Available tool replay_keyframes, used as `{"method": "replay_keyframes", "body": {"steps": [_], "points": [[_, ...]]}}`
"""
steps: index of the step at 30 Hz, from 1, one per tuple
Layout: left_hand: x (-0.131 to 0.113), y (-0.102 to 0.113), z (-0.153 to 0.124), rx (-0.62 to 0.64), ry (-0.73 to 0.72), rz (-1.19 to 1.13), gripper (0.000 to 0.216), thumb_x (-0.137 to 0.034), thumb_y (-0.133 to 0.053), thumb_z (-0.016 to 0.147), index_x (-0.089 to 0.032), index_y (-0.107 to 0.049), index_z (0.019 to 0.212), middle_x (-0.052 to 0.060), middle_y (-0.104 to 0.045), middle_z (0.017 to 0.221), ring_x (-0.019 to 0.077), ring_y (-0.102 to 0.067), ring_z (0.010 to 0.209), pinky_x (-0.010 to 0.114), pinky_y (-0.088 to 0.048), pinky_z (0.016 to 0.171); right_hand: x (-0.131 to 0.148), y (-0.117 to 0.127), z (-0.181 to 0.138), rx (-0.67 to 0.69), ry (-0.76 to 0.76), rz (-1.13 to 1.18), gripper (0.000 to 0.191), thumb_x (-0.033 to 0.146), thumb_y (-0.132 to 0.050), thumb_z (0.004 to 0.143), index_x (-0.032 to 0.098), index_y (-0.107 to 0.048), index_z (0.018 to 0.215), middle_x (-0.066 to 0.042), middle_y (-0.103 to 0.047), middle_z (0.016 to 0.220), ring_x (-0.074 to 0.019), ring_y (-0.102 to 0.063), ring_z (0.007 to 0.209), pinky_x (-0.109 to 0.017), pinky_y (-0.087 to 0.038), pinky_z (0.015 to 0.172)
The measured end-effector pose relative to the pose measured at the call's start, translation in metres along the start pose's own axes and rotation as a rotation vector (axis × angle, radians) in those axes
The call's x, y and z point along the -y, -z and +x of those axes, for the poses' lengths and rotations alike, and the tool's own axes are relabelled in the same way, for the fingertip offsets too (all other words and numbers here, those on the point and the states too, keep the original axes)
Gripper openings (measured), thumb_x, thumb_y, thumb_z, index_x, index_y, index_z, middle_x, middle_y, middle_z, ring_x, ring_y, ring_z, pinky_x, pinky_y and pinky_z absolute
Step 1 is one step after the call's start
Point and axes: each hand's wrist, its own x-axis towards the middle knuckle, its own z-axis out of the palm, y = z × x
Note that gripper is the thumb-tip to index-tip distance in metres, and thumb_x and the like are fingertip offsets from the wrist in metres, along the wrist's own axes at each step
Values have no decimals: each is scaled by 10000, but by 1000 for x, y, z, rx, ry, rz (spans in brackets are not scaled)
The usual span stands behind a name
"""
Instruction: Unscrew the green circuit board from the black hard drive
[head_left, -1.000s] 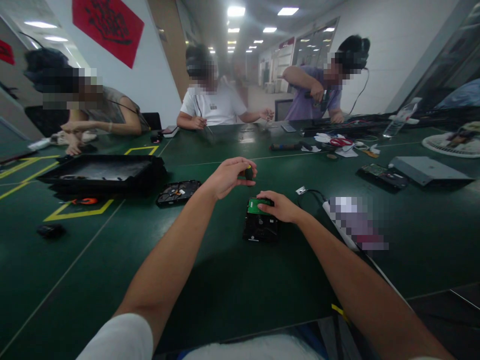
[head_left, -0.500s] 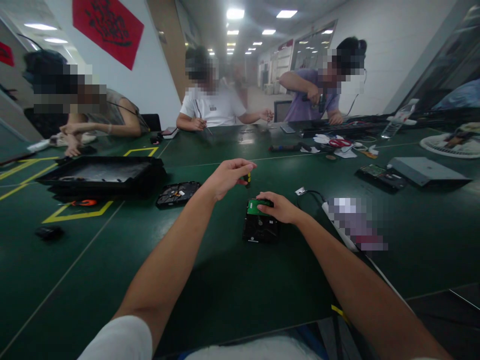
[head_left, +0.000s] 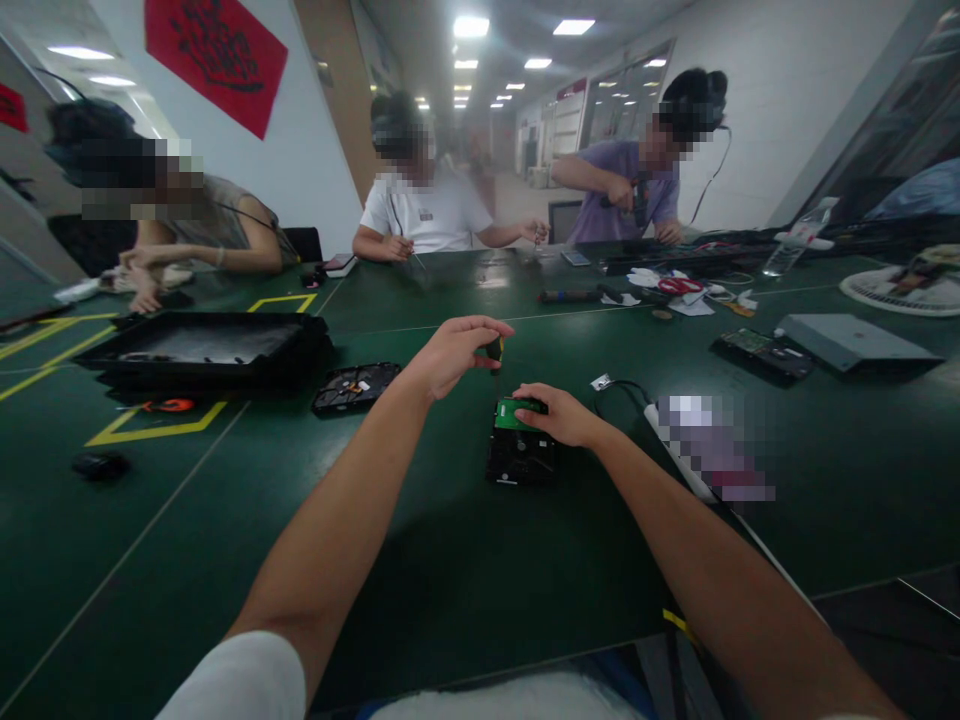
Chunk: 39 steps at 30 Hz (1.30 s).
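A hard drive (head_left: 520,456) lies on the green table, its green circuit board (head_left: 510,412) facing up at the far end. My left hand (head_left: 459,352) is closed around the yellow-and-black handle of a screwdriver (head_left: 496,350), which stands upright with its thin shaft pointing down at the drive's far edge. Whether the tip touches a screw is too small to tell. My right hand (head_left: 553,412) grips the drive from its right side, thumb resting on the circuit board and the other fingers over the far edge.
Left of my hands are another drive (head_left: 356,388) and a stack of black trays (head_left: 202,345). To the right lie a white power strip (head_left: 679,450), an opened drive (head_left: 761,355) and a grey metal case (head_left: 855,343). Several people work across the table.
The screwdriver handle has turned in my left fingers, showing its yellow stripes differently. My right hand and the hard drive have stayed in place.
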Motion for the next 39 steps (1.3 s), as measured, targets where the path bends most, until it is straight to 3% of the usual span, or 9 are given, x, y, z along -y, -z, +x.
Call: {"method": "replay_keyframes", "body": {"steps": [9,18,23,30,34,39], "points": [[1,-1,-1,35,-15,42,235,-349,-840,792,-149,-789,906,97,-724,1048,163,-625,876,275,-559,707,-1,1,0,-4,16,4,382,437,-693,963,291,-714,1315,-82,-684,1435,-313,-611,1390,-525,-449,1200],[-2,-1,-4,100,19,6,238,-256,-767,842,-148,-744,1053,98,-726,1009,188,-676,903,319,-600,749,2,2,0,8,13,0,395,442,-675,969,276,-703,1327,-87,-686,1415,-304,-625,1365,-507,-461,1183],[-3,-2,-5,114,21,-64,131,-229,-690,879,-143,-734,967,110,-730,1030,219,-689,998,362,-622,820,4,3,0,19,9,-4,398,438,-670,971,269,-704,1329,-93,-697,1387,-310,-639,1342,-509,-464,1170],[-4,-2,-5,148,33,-72,164,-243,-678,889,-137,-770,973,132,-731,1084,232,-689,1044,376,-622,857,2,1,1,10,1,-10,390,434,-676,964,269,-716,1316,-94,-707,1370,-317,-643,1340,-510,-469,1165],[-2,-1,-5,166,20,-30,192,-293,-752,872,-148,-756,997,111,-725,1062,207,-688,990,353,-619,824,-1,0,1,9,21,-11,395,435,-674,968,267,-707,1324,-94,-700,1382,-307,-642,1340,-506,-473,1165],[5,1,-1,65,-42,95,281,-364,-856,809,-157,-701,921,61,-695,918,157,-652,828,294,-589,721,-3,-1,1,4,26,-10,383,437,-681,967,278,-705,1314,-93,-685,1417,-310,-632,1359,-506,-471,1173]]}}
